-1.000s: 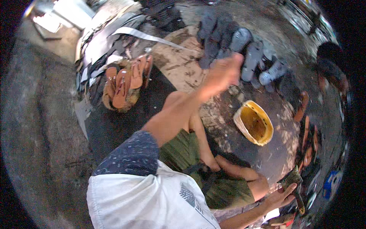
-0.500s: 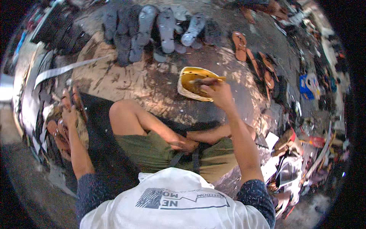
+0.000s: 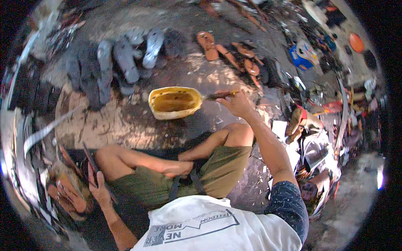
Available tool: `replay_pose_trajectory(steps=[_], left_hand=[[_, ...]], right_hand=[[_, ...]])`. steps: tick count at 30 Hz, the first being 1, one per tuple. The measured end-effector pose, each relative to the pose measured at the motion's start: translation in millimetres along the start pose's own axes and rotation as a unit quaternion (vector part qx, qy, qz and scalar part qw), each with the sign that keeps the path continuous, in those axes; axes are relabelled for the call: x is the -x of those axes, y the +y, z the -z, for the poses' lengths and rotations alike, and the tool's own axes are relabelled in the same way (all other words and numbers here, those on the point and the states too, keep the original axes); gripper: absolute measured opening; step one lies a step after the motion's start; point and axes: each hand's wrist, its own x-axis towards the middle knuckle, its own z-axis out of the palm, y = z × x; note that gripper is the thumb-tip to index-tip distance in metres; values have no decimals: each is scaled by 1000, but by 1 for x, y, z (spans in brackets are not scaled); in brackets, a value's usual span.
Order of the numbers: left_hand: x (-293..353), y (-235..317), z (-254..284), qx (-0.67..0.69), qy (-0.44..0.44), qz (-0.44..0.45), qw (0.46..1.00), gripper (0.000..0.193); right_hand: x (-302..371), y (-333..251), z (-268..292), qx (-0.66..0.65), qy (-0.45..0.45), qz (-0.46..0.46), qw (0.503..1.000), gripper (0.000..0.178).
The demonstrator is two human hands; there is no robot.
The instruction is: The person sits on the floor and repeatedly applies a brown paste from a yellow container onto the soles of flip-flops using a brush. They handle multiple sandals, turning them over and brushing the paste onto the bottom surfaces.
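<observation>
My left hand (image 3: 100, 189) is at the lower left, closed on a thin, dark sandal sole (image 3: 90, 159) seen nearly edge-on. Beside it lie brown sandals (image 3: 69, 192), heaped on a pale piece. In my right hand (image 3: 239, 104) is a brush (image 3: 213, 96), its dark handle pinched between thumb and fingers. The brush tip is at the right rim of a cut-open yellow container (image 3: 157, 112), whose inside is coated with an amber-brown substance. Whether the bristles touch the rim is blurred.
Several grey soles (image 3: 125, 60) stand in a row beyond the worn board (image 3: 90, 125). Tan sandals (image 3: 207, 44) lie to their right. A pale strip (image 3: 50, 129) curves at the left. A blue box (image 3: 300, 56) and piled scraps (image 3: 316, 150) line the right side.
My right hand has drawn the brush out of the container to its right rim. My left hand has come away from the brown sandals with a sole. The view has swung right.
</observation>
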Motion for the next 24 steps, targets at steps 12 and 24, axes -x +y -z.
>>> replay_pose_trajectory(steps=[12,24], left_hand=[[-26,108,-101,488,-216,30,845,63],[14,136,-157,593,-274,67,754,52]], right_hand=[[35,-163,-7,-663,232,-108,703,36],[73,-242,-56,-407,97,164,893,29]])
